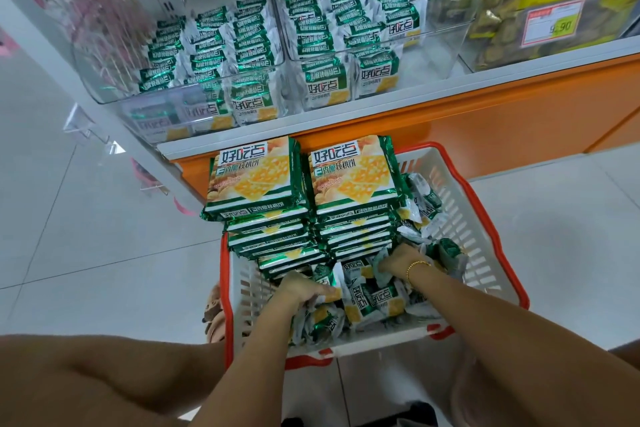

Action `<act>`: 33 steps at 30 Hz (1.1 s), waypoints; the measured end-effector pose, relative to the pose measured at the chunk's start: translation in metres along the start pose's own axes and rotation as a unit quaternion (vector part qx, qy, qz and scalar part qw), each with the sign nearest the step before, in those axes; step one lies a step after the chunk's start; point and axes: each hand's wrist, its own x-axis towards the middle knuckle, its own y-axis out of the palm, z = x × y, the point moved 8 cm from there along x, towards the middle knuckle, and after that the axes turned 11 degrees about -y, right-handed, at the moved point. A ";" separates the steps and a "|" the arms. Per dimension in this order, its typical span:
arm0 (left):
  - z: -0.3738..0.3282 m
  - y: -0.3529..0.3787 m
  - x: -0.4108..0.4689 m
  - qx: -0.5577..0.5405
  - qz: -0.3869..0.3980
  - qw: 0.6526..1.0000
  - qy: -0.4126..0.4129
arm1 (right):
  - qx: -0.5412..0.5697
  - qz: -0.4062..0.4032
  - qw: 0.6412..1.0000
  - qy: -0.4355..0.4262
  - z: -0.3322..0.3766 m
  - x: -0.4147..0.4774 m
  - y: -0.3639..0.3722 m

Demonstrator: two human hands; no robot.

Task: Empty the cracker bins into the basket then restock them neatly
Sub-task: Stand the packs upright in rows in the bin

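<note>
The bins (pixel 100 94) on the shelf (pixel 450 90) were judged mostly restocked in neat rows (gaps showed in front). In the basket (pixel 464 218), loose packets (pixel 363 302) were clutched by left hand (pixel 301 291) and right hand (pixel 398 262); stacked packs (pixel 256 177) awaited.

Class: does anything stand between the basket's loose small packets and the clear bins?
Yes: two stacks of large green-and-yellow cracker packs, at the far end of the white plastic basket, between the small green-and-silver packets and clear plastic bins.
</note>
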 end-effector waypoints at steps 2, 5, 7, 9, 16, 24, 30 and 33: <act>0.001 0.005 -0.005 0.022 0.010 1.000 0.013 | 0.062 0.013 0.998 0.008 -0.004 0.000 0.002; -0.003 0.002 -0.012 0.015 0.012 0.999 0.046 | 0.116 0.000 0.993 0.002 -0.007 -0.002 0.001; -0.011 -0.003 -0.016 0.006 0.028 0.998 0.062 | 0.147 -0.005 0.989 -0.010 -0.007 -0.004 -0.004; -0.018 -0.010 -0.025 0.007 0.049 0.996 0.071 | 0.095 0.020 0.994 -0.041 0.005 -0.020 -0.014; -0.030 -0.021 -0.090 -0.087 0.183 0.976 0.084 | -0.235 -0.010 0.950 -0.206 0.077 -0.113 -0.089; -0.055 -0.030 -0.152 -0.299 0.287 0.901 0.126 | -0.238 -0.215 0.821 -0.473 0.161 -0.212 -0.124; -0.062 -0.072 -0.200 -0.382 0.338 0.838 0.195 | -0.116 -0.278 0.754 -0.584 0.168 -0.231 -0.125; -0.066 -0.087 -0.222 -0.370 0.338 0.840 0.210 | -0.092 -0.293 0.721 -0.621 0.175 -0.240 -0.124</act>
